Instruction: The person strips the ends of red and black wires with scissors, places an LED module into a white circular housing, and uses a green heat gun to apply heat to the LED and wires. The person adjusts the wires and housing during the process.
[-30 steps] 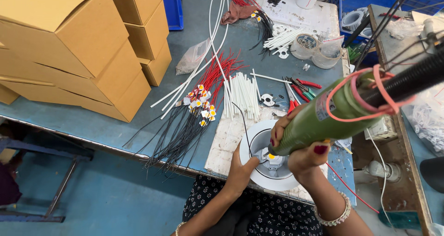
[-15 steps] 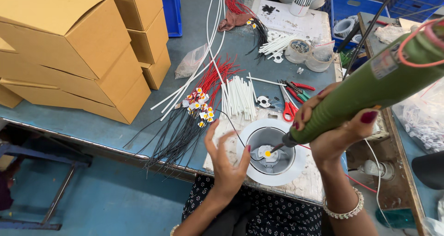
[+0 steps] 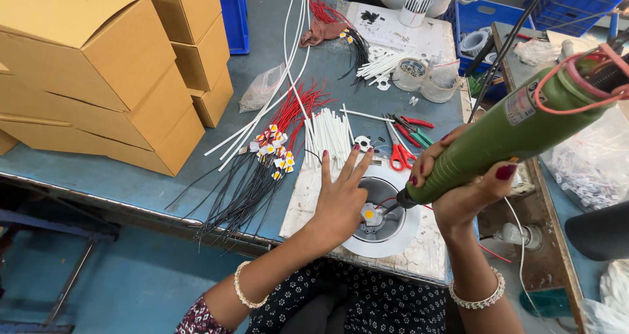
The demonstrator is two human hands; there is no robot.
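Head view: the right hand (image 3: 462,183) is wrapped tight round the lower barrel of a green electric screwdriver (image 3: 517,134), fingers curled fully closed on it, thumb on the near side. The tool slants down to the left, and its dark bit meets a small yellow LED chip (image 3: 369,213) at the centre of a round white lamp housing (image 3: 383,216). A red cord loops round the tool's upper end.

The left hand (image 3: 341,200) lies flat and open, fingers spread, palm pressing the left rim of the housing; it clasps nothing. The housing rests on a worn white board (image 3: 429,249) at the near edge of the blue-grey worktable (image 3: 262,59).

Just beyond the left fingertips lie a bundle of short white sleeves (image 3: 331,134), and beside it red-handled scissors (image 3: 398,149) and pliers. Left of these spreads a fan of red and black wires with small yellow chips on white plates (image 3: 272,152); long white tubes (image 3: 288,65) run up the table.

Farther back, a clear round tub (image 3: 411,74) holds small dark parts, too small to tell, and a second clear tub (image 3: 442,84) stands touching it; what it holds cannot be told. A white ribbed cup (image 3: 417,1) stands at the far edge. Closed cardboard boxes (image 3: 98,65) are stacked on the left. Blue crates (image 3: 563,6) sit at the top right.
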